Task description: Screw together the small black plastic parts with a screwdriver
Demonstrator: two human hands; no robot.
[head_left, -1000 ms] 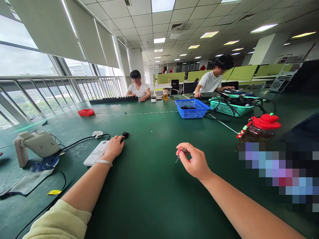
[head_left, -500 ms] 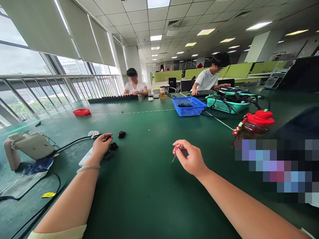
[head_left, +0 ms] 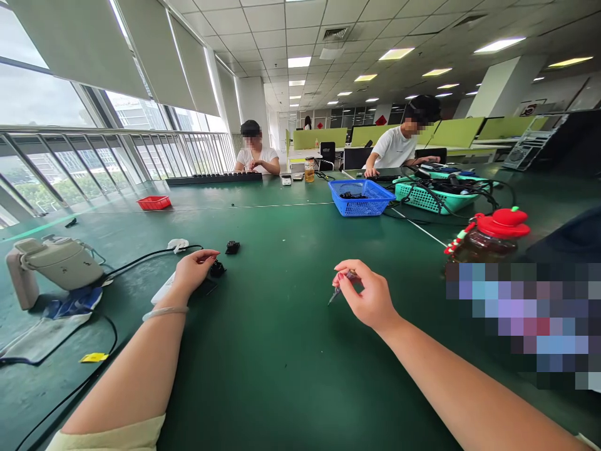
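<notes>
My right hand (head_left: 367, 295) is closed around a slim pen-like tool (head_left: 334, 294), its thin grey tip slanting down and left above the green table (head_left: 282, 326). On the left, my left hand (head_left: 195, 273) reaches over several small black parts, its fingertips drawn together; anything between them is hidden. A black part (head_left: 217, 269) sits just beside these fingertips, and another black block (head_left: 232, 247) lies a little farther away. Partly covered by my left wrist is a white flat object (head_left: 162, 288). A dark flat piece (head_left: 208, 287) rests by the hand.
A pale bag-like case (head_left: 70, 263) and a black cable (head_left: 145, 255) are at left. Farther off stand a red tray (head_left: 154, 203), a blue basket (head_left: 361, 207) and a green basket (head_left: 436, 202) of cables. A red-lidded jar (head_left: 498, 238) is at right. Two people sit across.
The view has shifted slightly. My left fingers have moved a little right, and the black piece seen under them is now hidden. My right hand keeps its hold on the tool.
</notes>
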